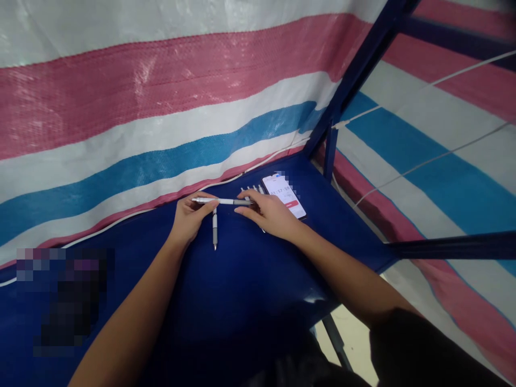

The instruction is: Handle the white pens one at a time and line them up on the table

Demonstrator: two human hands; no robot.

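A white pen (226, 201) with a grey grip is held level above the blue tabletop. My left hand (189, 212) pinches its left end between thumb and fingers. At the grey end, my right hand (268, 212) has its curled fingers and thumb around the pen, and the tip is partly hidden there. Below it, a second white pen (215, 228) with a grey grip lies on the table, pointing toward me. Behind my right hand, the ends of several white pens (261, 189) show; the hand covers most of them.
A lit phone (297, 208) showing a timer lies right of my right hand. The blue table (242, 290) meets a striped plastic sheet (161, 123) at the back. A dark blue frame post (342, 97) rises at the right corner. A blurred dark object (72, 306) is at left.
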